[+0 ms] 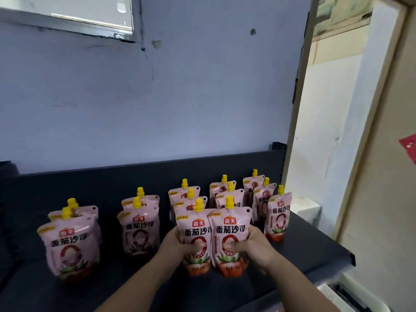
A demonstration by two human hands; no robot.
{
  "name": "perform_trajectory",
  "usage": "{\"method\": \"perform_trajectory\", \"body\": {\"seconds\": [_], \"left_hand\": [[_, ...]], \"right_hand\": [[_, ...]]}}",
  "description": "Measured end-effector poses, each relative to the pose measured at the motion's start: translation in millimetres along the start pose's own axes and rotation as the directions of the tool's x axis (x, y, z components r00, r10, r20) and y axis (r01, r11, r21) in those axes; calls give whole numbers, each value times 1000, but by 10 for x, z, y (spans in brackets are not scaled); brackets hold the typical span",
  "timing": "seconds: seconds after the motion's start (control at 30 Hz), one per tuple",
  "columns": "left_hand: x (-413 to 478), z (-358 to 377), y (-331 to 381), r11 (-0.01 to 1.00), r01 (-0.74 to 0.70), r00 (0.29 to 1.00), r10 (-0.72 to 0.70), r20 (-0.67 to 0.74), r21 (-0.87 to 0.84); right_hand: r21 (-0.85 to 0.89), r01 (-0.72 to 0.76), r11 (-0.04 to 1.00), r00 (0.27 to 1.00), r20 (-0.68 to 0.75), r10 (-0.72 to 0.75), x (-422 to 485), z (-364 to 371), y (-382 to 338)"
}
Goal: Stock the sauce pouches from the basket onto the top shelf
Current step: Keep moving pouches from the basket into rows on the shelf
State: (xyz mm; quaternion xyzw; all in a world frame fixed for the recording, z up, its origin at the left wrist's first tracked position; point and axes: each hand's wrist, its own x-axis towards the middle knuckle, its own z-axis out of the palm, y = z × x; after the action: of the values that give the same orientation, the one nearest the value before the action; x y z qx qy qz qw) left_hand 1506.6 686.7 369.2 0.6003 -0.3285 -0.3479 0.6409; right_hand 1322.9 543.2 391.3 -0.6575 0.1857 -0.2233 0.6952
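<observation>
Several pink sauce pouches with yellow caps stand upright on the dark top shelf (pixel 126 287). My left hand (pixel 180 244) grips one pouch (pixel 194 230) around its middle, thumb on the front. My right hand (pixel 252 246) grips another pouch (pixel 231 230) right beside it, thumb across its front. Both held pouches stand at the shelf's front, their bases touching or just above the surface. More pouches stand in rows behind them, others at the left (pixel 72 242) and centre-left (pixel 139 228), and one at the right (pixel 278 217). The basket is out of view.
A pale blue wall (pixel 157 97) rises behind the shelf, with a window frame (pixel 67 16) at the top left. The shelf's right end (pixel 346 257) drops off beside a white wall and doorway. A white object (pixel 360 298) sits below at the bottom right.
</observation>
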Motion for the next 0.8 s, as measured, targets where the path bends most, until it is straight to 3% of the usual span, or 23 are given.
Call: {"method": "perform_trajectory", "body": {"seconds": [0.27, 0.47, 0.8], "left_hand": [[70, 139, -210, 999, -43, 989, 39, -145, -27], [-92, 113, -290, 975, 15, 998, 0, -68, 222], [-100, 115, -324, 913, 82, 981, -3, -194, 400]], "right_hand": [[-5, 3, 1000, 989, 151, -2, 374, -255, 246], [-9, -20, 1000, 984, 178, 22, 455, -284, 380], [21, -17, 1000, 981, 193, 12, 447, -359, 436]]}}
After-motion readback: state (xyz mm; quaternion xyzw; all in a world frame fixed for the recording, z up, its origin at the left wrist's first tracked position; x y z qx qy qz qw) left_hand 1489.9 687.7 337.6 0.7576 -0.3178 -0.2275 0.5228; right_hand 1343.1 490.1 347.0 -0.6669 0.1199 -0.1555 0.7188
